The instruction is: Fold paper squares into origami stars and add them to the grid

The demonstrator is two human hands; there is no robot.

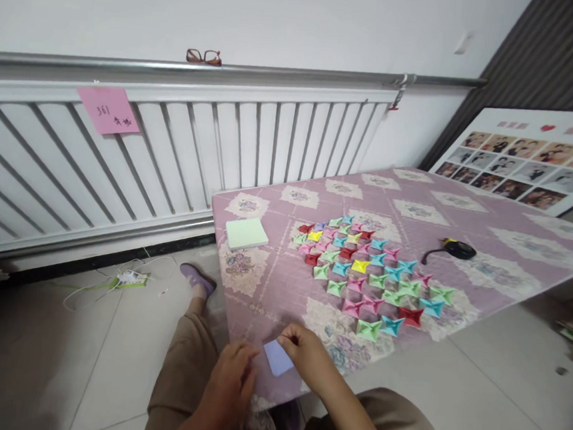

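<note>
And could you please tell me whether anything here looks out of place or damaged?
Nothing looks spilled or damaged. Two oddities: eyeglasses perched on the pipe above the radiator, an unusual place, and loose cables looping across the floor around what seems a power strip, looking untidy.

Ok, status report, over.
Right hand at corner of flat lavender paper square. Left hand beside it, blurred. Small multicoloured folded-paper pieces farther off, not in the way.

Soft light, bright wall (pixel 303 22), shadowed lower-left floor (pixel 28 360), stretched edges
</note>
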